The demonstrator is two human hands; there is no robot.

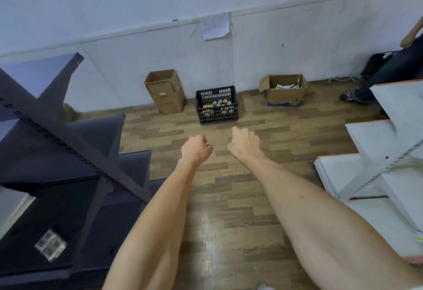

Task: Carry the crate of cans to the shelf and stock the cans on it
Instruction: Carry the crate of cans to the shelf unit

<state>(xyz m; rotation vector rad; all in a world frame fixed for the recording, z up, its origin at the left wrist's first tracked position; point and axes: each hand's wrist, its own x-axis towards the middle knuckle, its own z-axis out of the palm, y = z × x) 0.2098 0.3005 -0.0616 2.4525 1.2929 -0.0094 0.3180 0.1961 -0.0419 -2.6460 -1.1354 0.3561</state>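
Note:
A black slatted plastic crate (pixel 217 115) stands on the wooden floor against the far wall, with several cans (pixel 220 104) inside it. Both my arms stretch forward over the floor, short of the crate and not touching it. My left hand (pixel 196 149) has its fingers curled under and holds nothing. My right hand (pixel 244 143) is also curled downward and empty. A dark metal shelf unit (pixel 68 152) stands at my left and a white shelf unit (pixel 375 147) at my right.
A tall open cardboard box (pixel 165 91) stands left of the crate and a low open box (pixel 285 90) with papers to its right. Another person's legs (pixel 375 83) are at the far right. A small clear packet (pixel 50 245) lies on the dark shelf.

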